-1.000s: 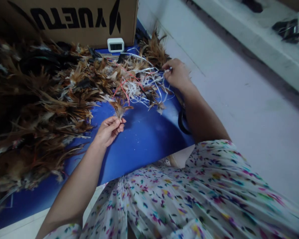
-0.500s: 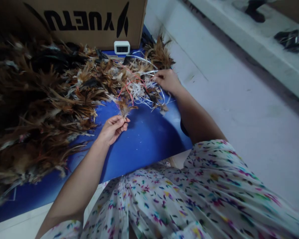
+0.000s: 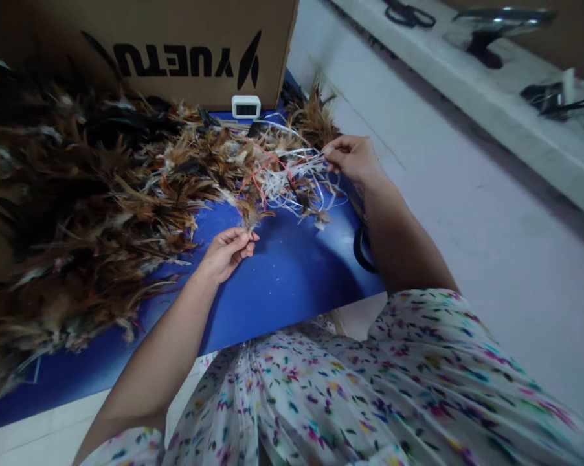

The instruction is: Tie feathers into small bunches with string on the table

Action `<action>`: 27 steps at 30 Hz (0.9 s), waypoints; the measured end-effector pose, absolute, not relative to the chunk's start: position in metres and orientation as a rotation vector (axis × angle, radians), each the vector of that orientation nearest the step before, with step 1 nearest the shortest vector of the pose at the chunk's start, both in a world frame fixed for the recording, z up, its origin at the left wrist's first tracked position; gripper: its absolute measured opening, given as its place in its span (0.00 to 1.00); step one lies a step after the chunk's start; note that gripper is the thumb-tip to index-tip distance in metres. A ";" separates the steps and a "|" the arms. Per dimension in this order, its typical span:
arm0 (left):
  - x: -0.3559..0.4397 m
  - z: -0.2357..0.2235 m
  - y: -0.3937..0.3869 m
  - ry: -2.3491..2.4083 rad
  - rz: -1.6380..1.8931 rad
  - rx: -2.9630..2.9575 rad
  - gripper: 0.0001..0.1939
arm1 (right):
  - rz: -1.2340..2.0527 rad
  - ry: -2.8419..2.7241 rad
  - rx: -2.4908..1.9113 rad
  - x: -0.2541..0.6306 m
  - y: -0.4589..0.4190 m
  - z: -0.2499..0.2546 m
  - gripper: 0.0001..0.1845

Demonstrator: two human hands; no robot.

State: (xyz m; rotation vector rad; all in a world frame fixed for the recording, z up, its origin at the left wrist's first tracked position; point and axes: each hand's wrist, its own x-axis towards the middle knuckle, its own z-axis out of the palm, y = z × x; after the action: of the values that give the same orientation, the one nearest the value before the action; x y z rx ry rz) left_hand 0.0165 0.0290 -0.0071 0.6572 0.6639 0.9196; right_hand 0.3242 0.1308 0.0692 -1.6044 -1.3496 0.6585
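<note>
Between the thumb and fingers of my left hand point(image 3: 230, 254) a small bunch of brown feathers point(image 3: 250, 215) is pinched by its base, tips pointing away from me. Farther off and to the right, my right hand point(image 3: 354, 157) is closed in a pinch on white strings point(image 3: 305, 155), which stretch left from its fingertips. They run into a tangle of white string point(image 3: 283, 186) with some red strings point(image 3: 259, 175) in it, lying on the blue tabletop point(image 3: 292, 272). Loose brown feathers point(image 3: 214, 152) lie around the tangle.
A large heap of brown and black feathers point(image 3: 92, 213) covers the table's left side. Behind it stand a cardboard box point(image 3: 185, 26) and a small white digital clock point(image 3: 246, 107). Under my right forearm is a dark ring-shaped object point(image 3: 362, 252). Scissors point(image 3: 408, 14) lie on the ledge.
My right hand has pulled away to the right, drawing the white strings out of the tangle. My left hand keeps its pinch on the feathers. The view has shifted slightly.
</note>
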 end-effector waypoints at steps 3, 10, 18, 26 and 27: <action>0.017 -0.006 0.028 0.662 0.923 0.665 0.17 | 0.578 -1.366 -1.701 0.329 0.126 0.070 0.08; 0.016 -0.007 0.029 0.674 0.946 0.673 0.18 | 0.331 -1.670 -1.910 0.341 0.108 0.054 0.09; 0.016 -0.006 0.030 0.684 0.968 0.701 0.12 | 0.117 -1.991 -1.958 0.302 0.060 0.019 0.13; 0.018 -0.006 0.030 0.680 0.976 0.693 0.12 | 0.086 -1.772 -2.045 0.287 0.057 0.002 0.06; 0.018 -0.007 0.030 0.686 0.973 0.691 0.11 | 0.053 -1.721 -2.012 0.287 0.057 0.002 0.07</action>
State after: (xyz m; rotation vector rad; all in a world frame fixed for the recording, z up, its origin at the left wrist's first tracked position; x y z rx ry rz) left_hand 0.0178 0.0301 -0.0066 0.6914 0.6865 0.9728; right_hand 0.2874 0.0571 0.0017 -2.0124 -1.7210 0.0531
